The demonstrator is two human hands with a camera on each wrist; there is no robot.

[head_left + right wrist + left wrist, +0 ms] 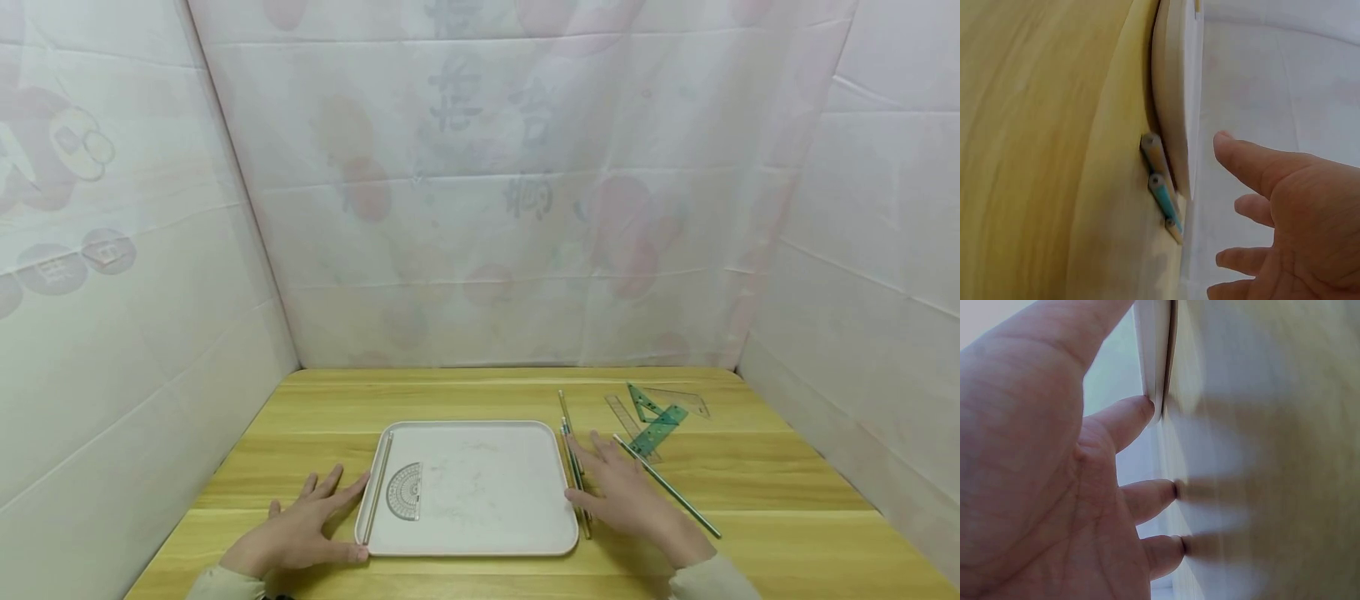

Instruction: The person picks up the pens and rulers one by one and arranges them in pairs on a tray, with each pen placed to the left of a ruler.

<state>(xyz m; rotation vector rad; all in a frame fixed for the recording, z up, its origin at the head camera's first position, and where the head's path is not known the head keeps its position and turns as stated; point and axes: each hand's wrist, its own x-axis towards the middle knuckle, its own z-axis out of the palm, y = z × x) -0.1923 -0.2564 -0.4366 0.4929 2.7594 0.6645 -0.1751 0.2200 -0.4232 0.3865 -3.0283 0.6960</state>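
A white tray (495, 483) lies on the table. My left hand (300, 529) is spread at its left side, thumb and index finger touching the rim; in the left wrist view the other visible fingertips (1163, 555) rest on the tabletop. Inside the tray, a gold-coloured pencil (378, 487) lies along the left edge beside a clear protractor (405, 493). At the right side my right hand (618, 496) has its fingers extended, the thumb near the rim, holding nothing. Several pencils (1163, 199) lie between that hand and the tray, partly hidden by it in the head view.
Right of my right hand a green pencil (678, 497) lies slantwise. Behind it, a green ruler (660, 429), a green set square (641, 404), a clear ruler (622, 414) and a clear set square (693, 402) overlap. Fabric walls (480, 317) border the wooden table (450, 400).
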